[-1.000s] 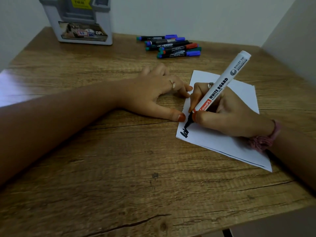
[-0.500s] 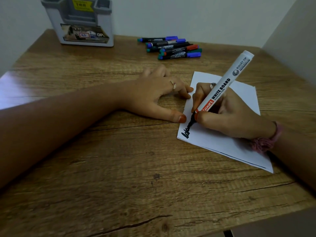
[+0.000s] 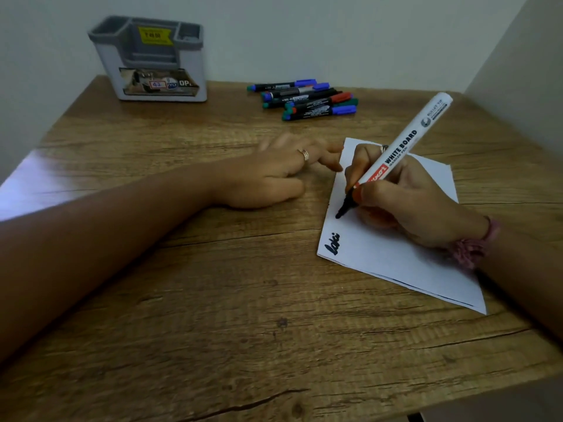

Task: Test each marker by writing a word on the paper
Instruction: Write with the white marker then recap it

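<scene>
A white sheet of paper [image 3: 393, 257] lies on the right of the wooden table [image 3: 213, 300], with a black handwritten word [image 3: 332, 244] in its near left corner. My right hand [image 3: 408, 202] grips a white whiteboard marker [image 3: 399, 150], its black tip just past the word near the paper's left edge. Beside the paper's left edge, my left hand [image 3: 274, 175] rests on the table, fingers loosely bent toward the sheet. Several capped markers [image 3: 307, 100] lie in a heap at the back of the table.
A grey plastic pen holder [image 3: 152, 59] with a yellow price sticker stands at the back left against the wall. Walls close in behind the table and on the right. My left forearm lies across the table's left half.
The written word has grown longer and is now fully uncovered. My right hand and the marker tip have moved away from it, further up the sheet. My left thumb pulled back from the paper's edge.
</scene>
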`<state>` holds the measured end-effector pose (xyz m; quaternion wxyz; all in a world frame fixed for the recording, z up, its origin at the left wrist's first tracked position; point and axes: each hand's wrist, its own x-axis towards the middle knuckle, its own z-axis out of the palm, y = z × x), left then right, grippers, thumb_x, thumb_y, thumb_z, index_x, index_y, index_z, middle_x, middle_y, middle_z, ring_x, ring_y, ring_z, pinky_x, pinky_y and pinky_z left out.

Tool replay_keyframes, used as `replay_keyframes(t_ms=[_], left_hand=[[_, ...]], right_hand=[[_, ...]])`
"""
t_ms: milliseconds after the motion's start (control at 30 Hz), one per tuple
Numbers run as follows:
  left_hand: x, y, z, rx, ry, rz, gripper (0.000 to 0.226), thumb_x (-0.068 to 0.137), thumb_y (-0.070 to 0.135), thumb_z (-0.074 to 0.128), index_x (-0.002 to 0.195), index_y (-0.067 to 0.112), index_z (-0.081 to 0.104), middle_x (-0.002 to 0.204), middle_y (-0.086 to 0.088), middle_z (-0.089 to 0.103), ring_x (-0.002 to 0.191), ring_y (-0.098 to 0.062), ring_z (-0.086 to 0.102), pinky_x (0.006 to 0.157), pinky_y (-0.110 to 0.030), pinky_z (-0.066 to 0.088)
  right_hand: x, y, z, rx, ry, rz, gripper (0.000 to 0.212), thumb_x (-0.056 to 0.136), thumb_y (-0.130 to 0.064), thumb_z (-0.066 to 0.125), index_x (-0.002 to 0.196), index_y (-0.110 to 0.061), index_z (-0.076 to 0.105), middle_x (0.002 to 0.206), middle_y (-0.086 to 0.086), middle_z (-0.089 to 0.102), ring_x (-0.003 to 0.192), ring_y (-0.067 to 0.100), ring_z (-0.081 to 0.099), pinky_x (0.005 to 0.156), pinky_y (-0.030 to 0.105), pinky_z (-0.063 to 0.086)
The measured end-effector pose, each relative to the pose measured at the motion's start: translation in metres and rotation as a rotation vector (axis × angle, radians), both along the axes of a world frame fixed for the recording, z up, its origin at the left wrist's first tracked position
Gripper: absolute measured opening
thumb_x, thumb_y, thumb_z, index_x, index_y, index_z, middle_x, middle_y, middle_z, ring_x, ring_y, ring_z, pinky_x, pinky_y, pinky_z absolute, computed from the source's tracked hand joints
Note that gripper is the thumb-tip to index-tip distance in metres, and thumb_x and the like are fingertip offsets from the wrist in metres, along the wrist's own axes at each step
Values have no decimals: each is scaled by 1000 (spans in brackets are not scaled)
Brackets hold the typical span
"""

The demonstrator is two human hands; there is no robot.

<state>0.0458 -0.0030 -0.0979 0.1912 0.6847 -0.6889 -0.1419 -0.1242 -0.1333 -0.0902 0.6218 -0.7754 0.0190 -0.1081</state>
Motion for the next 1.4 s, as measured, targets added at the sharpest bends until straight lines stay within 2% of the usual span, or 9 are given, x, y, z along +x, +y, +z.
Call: replay_keyframes(t_ms=[167, 267, 433, 567, 800, 1067, 1200, 1267, 1400], left_hand=[[0, -1, 4, -35, 304, 116, 55, 84, 4, 42, 133, 24, 27, 135, 14, 32, 125, 0, 35, 101, -23, 35], [5, 1, 5, -49, 405, 141, 60, 83, 7, 54, 133, 21, 23, 139, 8, 32, 130, -3, 35, 107, -24, 35], [18, 9, 6, -83, 380, 217, 52, 81, 19, 69, 125, 24, 43, 121, 11, 55, 115, 2, 52, 103, -18, 40], [18, 7, 4, -131, 217, 231, 32, 82, 22, 68, 112, 28, 58, 113, 9, 62, 106, 0, 58, 96, -20, 45], [19, 8, 8, -295, 601, 337, 42, 81, -3, 64, 120, 9, 52, 100, 8, 65, 89, 4, 65, 75, -8, 48], [21, 8, 8, -338, 682, 340, 35, 81, 4, 65, 114, 14, 58, 109, 2, 67, 101, -5, 65, 83, -15, 50], [19, 9, 10, -360, 742, 323, 31, 81, 2, 63, 109, 16, 61, 108, 3, 67, 99, -6, 65, 81, -16, 52], [19, 10, 11, -411, 865, 324, 32, 80, -1, 61, 108, 13, 61, 106, 1, 67, 98, -7, 66, 81, -18, 53], [17, 5, 15, -601, 1369, 392, 38, 71, 2, 63, 108, 6, 58, 100, -6, 68, 92, -10, 67, 81, -21, 55]], right_hand=[[3, -2, 21, 114, 0, -45, 9, 73, -5, 50, 75, -12, 48, 59, 1, 42, 46, 8, 36, 43, 21, 27], [17, -4, 35, 93, -37, -84, 9, 75, -7, 51, 74, -16, 50, 56, -9, 50, 52, 8, 42, 46, 18, 34], [48, -15, 39, 162, -13, -169, 19, 83, -24, 46, 81, -17, 63, 70, 1, 64, 60, 11, 56, 58, 25, 41], [54, -13, 16, 94, -40, -297, 18, 81, -26, 49, 74, -17, 62, 62, 2, 63, 56, 14, 55, 52, 24, 40], [53, -10, 12, -27, -278, -334, 6, 77, -14, 53, 72, -14, 50, 49, -5, 55, 44, 8, 48, 42, 19, 37], [51, -11, 13, -22, -332, -314, 15, 86, 0, 58, 75, -8, 53, 57, -2, 61, 49, 5, 56, 44, 13, 41], [51, -11, 11, -113, -335, -225, 5, 84, -3, 64, 84, -1, 60, 68, -2, 68, 63, 14, 66, 51, 20, 47], [50, -12, 13, -150, -338, -212, 10, 82, -5, 68, 90, 0, 64, 73, 0, 69, 66, 14, 66, 52, 22, 48], [45, -10, 17, -146, -379, -196, 28, 79, 0, 69, 106, -4, 67, 79, -5, 73, 69, 7, 67, 57, 17, 50]])
